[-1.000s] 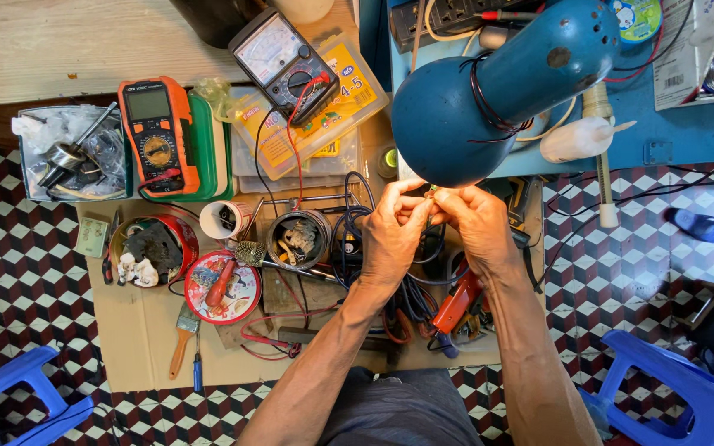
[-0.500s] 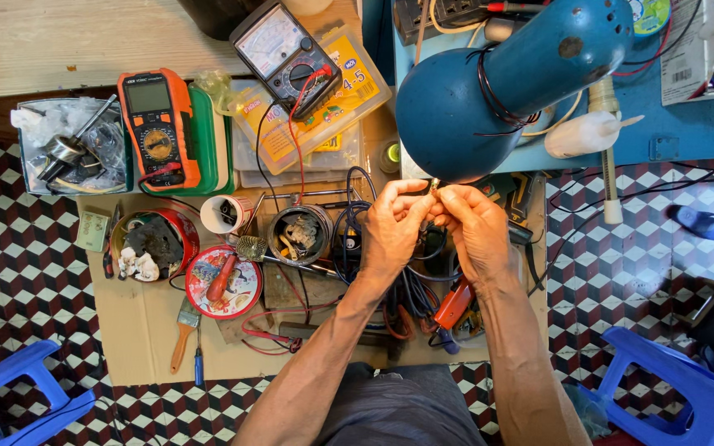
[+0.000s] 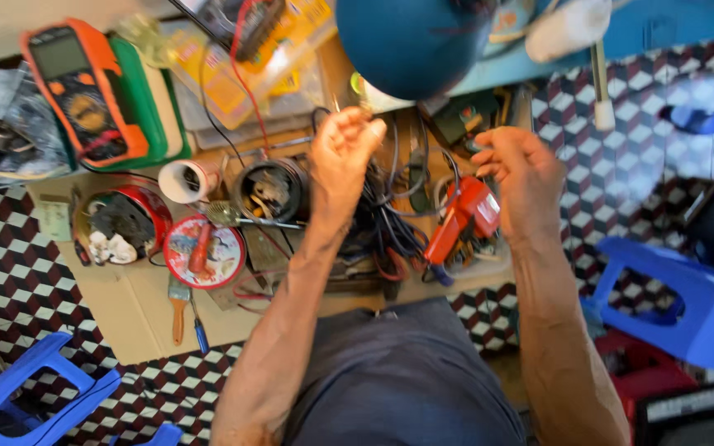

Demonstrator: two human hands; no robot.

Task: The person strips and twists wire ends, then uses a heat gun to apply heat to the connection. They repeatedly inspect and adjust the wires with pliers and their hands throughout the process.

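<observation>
The hands have parted; left hand (image 3: 342, 157) alone pinches the small part (image 3: 364, 108).

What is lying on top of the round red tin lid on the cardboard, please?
On the round red tin lid lies a red-handled screwdriver, tilted. The lid's printed face shows around it; whatever sits beneath the lid is covered.

Bright even daylight, soft shadows, motion blur throughout

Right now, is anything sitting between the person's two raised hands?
Nothing solid. The left hand and right hand are raised apart over a tangle of dark cables; the red tool lies lower, beneath the gap.
</observation>
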